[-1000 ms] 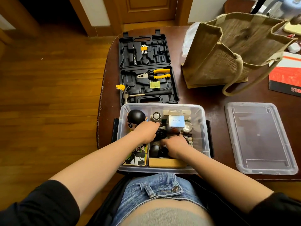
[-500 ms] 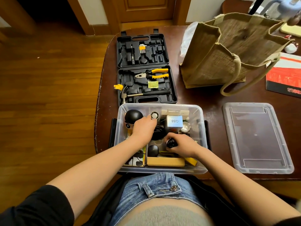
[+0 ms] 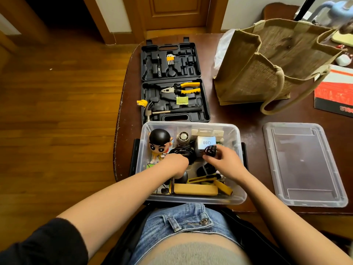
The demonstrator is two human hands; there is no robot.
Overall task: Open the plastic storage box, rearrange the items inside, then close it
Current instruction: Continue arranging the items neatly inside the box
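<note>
The clear plastic storage box (image 3: 191,124) stands open at the table's near edge, and its lid (image 3: 301,163) lies flat to the right. Both my hands are inside the box. My right hand (image 3: 225,163) pinches a small black object (image 3: 210,150) just in front of a white Q88 carton (image 3: 206,142). My left hand (image 3: 175,162) lies knuckles up beside a coiled black cable (image 3: 182,151); its fingertips curl downward and are hidden. Also in the box are a black-haired figurine (image 3: 159,139), a small fan (image 3: 183,136), a yellow utility knife (image 3: 207,178) and a tan cardboard box (image 3: 194,189).
An open black tool case (image 3: 172,83) with pliers and a hammer lies just behind the box. A jute tote bag (image 3: 267,64) stands at the back right, with a red booklet (image 3: 336,92) beside it. The table's left edge drops to a wooden floor (image 3: 57,111).
My right hand has picked a small black object out of the near middle and raised it toward the white carton. My left hand has drawn back, uncovering the cable and the figurine.
</note>
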